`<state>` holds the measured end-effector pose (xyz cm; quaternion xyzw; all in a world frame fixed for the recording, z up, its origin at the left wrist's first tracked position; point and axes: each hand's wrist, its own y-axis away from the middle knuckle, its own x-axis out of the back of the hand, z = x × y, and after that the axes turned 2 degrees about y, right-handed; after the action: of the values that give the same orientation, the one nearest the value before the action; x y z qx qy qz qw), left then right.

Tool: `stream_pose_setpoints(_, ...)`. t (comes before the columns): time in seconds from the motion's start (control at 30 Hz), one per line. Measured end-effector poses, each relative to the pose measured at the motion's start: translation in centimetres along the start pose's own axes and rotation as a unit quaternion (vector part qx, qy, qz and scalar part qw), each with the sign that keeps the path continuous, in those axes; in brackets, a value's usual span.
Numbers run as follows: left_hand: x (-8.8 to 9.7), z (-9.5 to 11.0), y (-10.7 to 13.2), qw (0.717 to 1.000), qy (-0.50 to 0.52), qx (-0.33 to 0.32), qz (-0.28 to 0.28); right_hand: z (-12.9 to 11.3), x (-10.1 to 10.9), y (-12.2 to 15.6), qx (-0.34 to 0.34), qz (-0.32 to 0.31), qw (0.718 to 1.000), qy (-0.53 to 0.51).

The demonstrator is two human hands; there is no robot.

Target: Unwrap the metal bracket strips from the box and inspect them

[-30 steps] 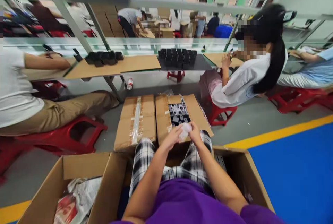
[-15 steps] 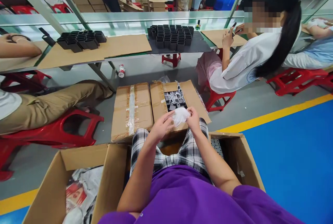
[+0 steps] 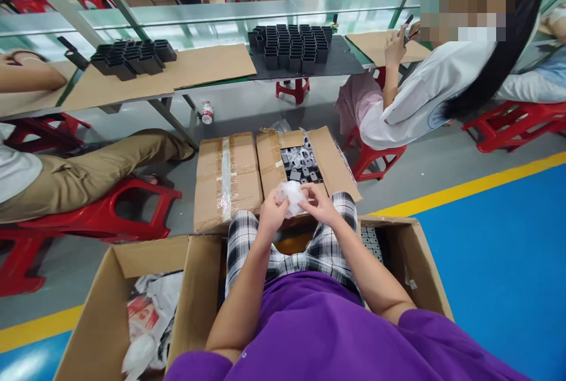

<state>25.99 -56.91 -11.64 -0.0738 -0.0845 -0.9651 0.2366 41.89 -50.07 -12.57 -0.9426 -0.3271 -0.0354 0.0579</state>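
Note:
A crumpled piece of thin white wrapping point(image 3: 292, 199) is held between my two hands, above my lap. My left hand point(image 3: 273, 211) grips its left side, and my right hand point(image 3: 319, 203) pinches its right side with curled fingers. Whether anything lies inside the wrapping is hidden. Just beyond my hands stands an opened cardboard box point(image 3: 270, 160) with small black parts point(image 3: 302, 164) and clear plastic bits in it. A taped cardboard box point(image 3: 207, 183) stands beside it on the left.
An open carton point(image 3: 95, 304) with white plastic bags point(image 3: 161, 304) is at my left. Another carton point(image 3: 427, 269) with grey parts stands at my right. Black square cups point(image 3: 295, 48) stand on the bench ahead. A co-worker point(image 3: 411, 98) sits at the right on a red stool point(image 3: 375, 160).
Both hands have moved slightly left, and the white wrapping is now bunched closer between them. My left fingers, outstretched before, have closed on it. The view has tipped down slightly.

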Motion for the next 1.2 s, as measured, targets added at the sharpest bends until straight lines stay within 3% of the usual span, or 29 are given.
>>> stream_pose_setpoints(0.1, 0.3, -0.2, -0.2, 1.0, -0.006, 0.001, 0.027, -0.5, 0.2, 0.5, 0.042, -0.066, 0.995, 0.067)
stream_pose_setpoints(0.2, 0.1, 0.4, 0.2, 1.0, -0.013, 0.016, -0.001, -0.7, -0.1, 0.3, 0.039, 0.009, 0.986, 0.16)
stream_pose_setpoints(0.33, -0.3, 1.7, 1.6, 0.998, -0.051, 0.009, -0.048, -0.6, -0.4, -0.4, 0.0, 0.126, 0.973, 0.191)
stream_pose_setpoints(0.47, -0.4, 2.7, 3.0, 0.99, -0.105, -0.034, -0.089, 0.0, -0.5, -0.8, 0.001, 0.147, 0.965, 0.216)
stream_pose_setpoints(0.6, -0.2, 2.8, 3.2, 0.992, -0.102, -0.028, -0.075, 0.5, -0.2, -0.9, -0.013, 0.106, 0.975, 0.193)
stream_pose_setpoints(0.7, 0.3, 2.5, 2.7, 0.994, -0.08, 0.004, -0.069, 0.3, 0.4, -0.5, -0.045, -0.01, 0.998, 0.049)
stream_pose_setpoints(0.8, 0.7, 2.0, 2.4, 0.993, -0.089, 0.007, -0.074, -0.2, 0.8, -0.1, -0.074, -0.101, 0.989, -0.08)
stream_pose_setpoints(0.87, 0.7, 1.6, 2.4, 0.991, -0.106, -0.015, -0.079, -0.2, 0.6, 0.0, -0.083, -0.071, 0.991, -0.073)
stream_pose_setpoints(1.03, 0.2, 1.5, 3.2, 0.989, -0.099, -0.05, -0.101, 0.9, -0.8, 0.2, -0.094, 0.055, 0.99, 0.085)
stream_pose_setpoints(1.2, 0.7, 1.7, 4.0, 0.977, -0.063, -0.091, -0.182, 1.8, -0.6, 0.6, -0.102, 0.103, 0.982, 0.119)
